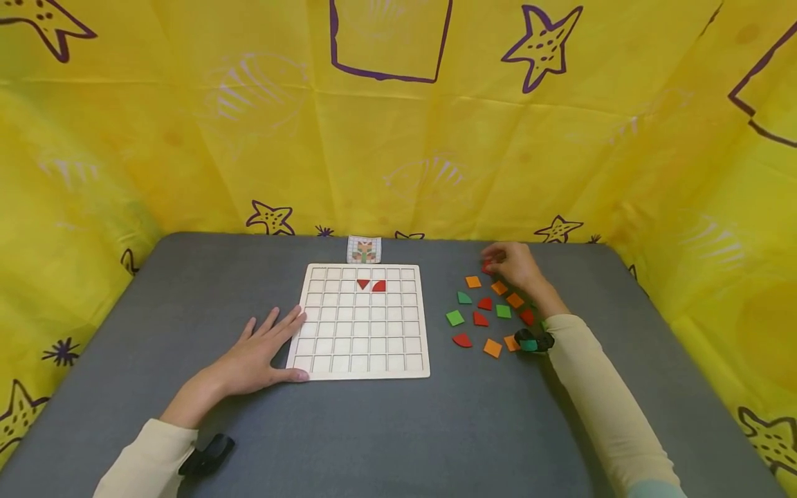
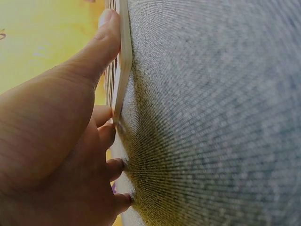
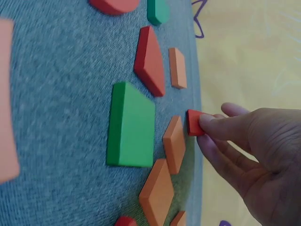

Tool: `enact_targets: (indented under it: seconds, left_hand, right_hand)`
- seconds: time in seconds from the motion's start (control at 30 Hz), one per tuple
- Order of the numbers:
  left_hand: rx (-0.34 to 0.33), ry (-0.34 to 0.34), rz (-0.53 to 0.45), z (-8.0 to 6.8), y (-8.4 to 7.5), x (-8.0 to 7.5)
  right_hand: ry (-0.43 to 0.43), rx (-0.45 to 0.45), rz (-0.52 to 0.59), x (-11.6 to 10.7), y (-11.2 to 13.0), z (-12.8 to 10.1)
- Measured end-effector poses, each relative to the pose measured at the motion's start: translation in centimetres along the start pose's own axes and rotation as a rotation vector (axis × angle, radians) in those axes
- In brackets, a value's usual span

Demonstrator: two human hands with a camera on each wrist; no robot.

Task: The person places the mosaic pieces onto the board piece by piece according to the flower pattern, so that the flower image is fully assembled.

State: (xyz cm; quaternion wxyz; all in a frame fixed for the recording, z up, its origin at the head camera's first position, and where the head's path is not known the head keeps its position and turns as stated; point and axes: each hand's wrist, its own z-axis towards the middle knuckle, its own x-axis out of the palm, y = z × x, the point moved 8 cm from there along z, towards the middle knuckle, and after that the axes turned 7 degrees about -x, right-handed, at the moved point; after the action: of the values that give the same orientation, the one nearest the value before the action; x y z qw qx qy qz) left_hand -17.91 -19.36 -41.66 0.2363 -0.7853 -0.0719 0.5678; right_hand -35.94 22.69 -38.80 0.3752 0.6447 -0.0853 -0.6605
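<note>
A pale wooden grid board [image 1: 361, 379] lies flat on the table. Two red pieces sit in its upper part: a triangle [image 1: 363, 284] and a piece with a curved side [image 1: 379, 286]. My left hand [image 1: 264, 353] is spread along the board's left side, its thumb on the lower left corner and its fingertips at the edge. At the far right, my right hand [image 1: 513, 265] pinches a small red piece [image 3: 194, 123] between thumb and fingers; its full shape is partly covered. Just below that hand lie orange squares [image 1: 473, 281] and a green square [image 3: 134, 127].
Several loose red, green and orange pieces lie right of the board, among them a red quarter-round piece [image 1: 462, 340] and a light green square [image 1: 455, 318]. A small pattern card [image 1: 364, 250] touches or nearly touches the board's far edge. Yellow printed cloth [image 1: 386, 138] surrounds the grey table [image 1: 386, 436].
</note>
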Motion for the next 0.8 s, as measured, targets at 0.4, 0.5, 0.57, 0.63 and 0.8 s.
enact_targets:
  seconds: [0.4, 0.5, 0.57, 0.63, 0.8]
  left_hand:
    - [0.000, -0.002, 0.013, 0.0, 0.0, 0.1]
    - [0.000, 0.001, 0.011, 0.1, 0.1, 0.1]
    - [-0.001, 0.003, 0.011, 0.1, 0.1, 0.1]
    - [-0.004, 0.004, 0.011, 0.1, 0.1, 0.1]
    - [-0.005, 0.004, 0.010, 0.1, 0.1, 0.1]
  right_hand:
    - [0.035, -0.025, 0.071, 1.0, 2.0, 1.0]
    - [0.030, -0.042, 0.066, 1.1, 2.5, 1.2]
    - [0.030, -0.058, 0.064, 1.3, 2.9, 1.4]
    - [0.028, -0.073, 0.069, 1.5, 3.3, 1.6]
    - [0.035, -0.098, 0.080, 2.1, 4.6, 2.2]
